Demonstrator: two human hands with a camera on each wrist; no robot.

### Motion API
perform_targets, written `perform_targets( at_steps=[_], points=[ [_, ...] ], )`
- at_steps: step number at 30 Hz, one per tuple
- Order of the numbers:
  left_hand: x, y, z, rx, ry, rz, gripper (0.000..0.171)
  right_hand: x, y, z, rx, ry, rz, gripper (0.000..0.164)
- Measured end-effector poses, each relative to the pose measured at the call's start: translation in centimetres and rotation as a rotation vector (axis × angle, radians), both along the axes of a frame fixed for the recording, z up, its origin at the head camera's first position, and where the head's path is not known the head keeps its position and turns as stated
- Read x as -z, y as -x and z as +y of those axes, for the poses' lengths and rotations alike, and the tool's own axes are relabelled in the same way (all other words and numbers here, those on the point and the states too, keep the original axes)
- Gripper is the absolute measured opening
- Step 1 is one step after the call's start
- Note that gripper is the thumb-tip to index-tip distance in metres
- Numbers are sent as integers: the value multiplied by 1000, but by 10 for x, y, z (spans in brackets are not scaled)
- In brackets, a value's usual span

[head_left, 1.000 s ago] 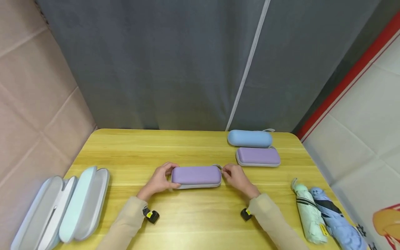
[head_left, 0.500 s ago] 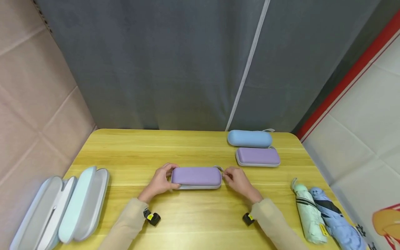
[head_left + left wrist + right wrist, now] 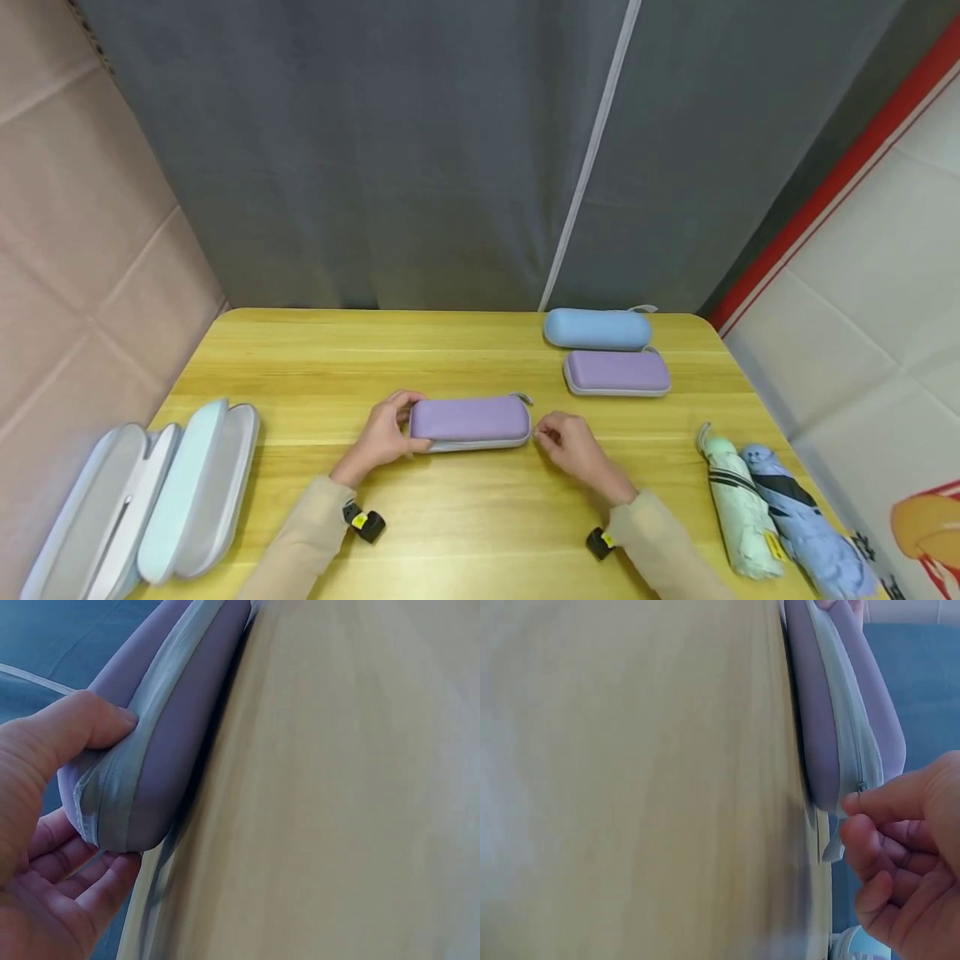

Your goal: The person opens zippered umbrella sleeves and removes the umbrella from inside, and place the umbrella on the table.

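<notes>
A purple zippered case with a pale grey zipper band lies flat at the middle of the table. My left hand grips its left end; in the left wrist view the thumb presses on the zipper band and the fingers curl below the end. At the case's right end, my right hand pinches the zipper pull between thumb and forefinger, at the front right corner. The pull's tip is hidden in the fingers. A grey wrist loop sticks out behind that end.
A blue case and a second purple case lie at the back right. Two folded umbrellas, one mint and one blue, lie at the right. Opened cases, one mint and one light blue, stand at the left edge.
My right hand has slid from the case's back right corner round its right end toward the front. My left hand keeps its grip on the left end.
</notes>
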State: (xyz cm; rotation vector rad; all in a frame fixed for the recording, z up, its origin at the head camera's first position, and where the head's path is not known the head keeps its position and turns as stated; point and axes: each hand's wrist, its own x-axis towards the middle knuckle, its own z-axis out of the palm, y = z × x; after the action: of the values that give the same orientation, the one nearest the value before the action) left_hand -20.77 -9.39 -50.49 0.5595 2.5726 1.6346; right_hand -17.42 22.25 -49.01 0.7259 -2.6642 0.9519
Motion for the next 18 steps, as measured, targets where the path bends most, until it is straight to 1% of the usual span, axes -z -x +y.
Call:
perform_targets(
  at_steps=[6,12,16,18],
  points=[
    [-2,-2,1,-29,21,-12,62,-2,-5,-9,-3,17,24,11],
    [-6,-5,4,-46,53,-13,60,-1,-6,-21,40,37,42,12],
    [-6,-6,6,-62,63,16,59,2,-9,-33,20,61,50,11],
    [-5,-7,7,-70,66,36,59,4,-10,-39,31,68,63,11]
  ],
)
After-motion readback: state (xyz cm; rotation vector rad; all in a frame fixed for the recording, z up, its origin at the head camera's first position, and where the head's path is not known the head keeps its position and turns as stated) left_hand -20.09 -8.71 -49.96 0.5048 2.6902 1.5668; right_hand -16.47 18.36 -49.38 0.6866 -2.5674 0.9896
